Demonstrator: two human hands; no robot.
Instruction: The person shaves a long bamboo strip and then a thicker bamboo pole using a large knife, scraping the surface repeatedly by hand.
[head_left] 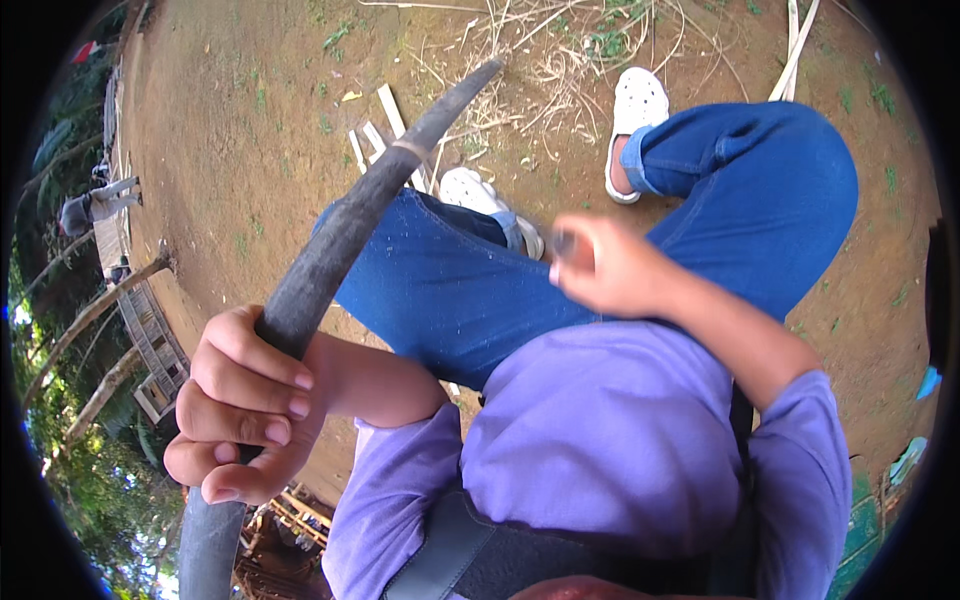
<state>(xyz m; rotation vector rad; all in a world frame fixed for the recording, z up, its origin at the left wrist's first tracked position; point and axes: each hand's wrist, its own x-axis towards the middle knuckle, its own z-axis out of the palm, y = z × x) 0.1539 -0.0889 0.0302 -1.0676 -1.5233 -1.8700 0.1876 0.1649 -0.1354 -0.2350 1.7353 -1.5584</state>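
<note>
My left hand [240,405] is wrapped round a long, dark grey, tapered piece [350,230], slightly curved like a horn or a sheath. A thin pale band rings it near its narrow end, which points up and away to the right. Its wide end runs down past my fist to the lower left edge. My right hand [620,265] is closed over my lap, blurred by motion. A dark rounded end [563,246] shows between its thumb and fingers; the rest of that thing is hidden.
Beyond my jeans [770,190] and white clogs [640,100] lie thin pale strips and shavings [560,85] on bare earth. Several pale flat slats [391,110] rest near my left foot. At far left stand a person [95,207], a wooden bench-like frame [155,345] and trees.
</note>
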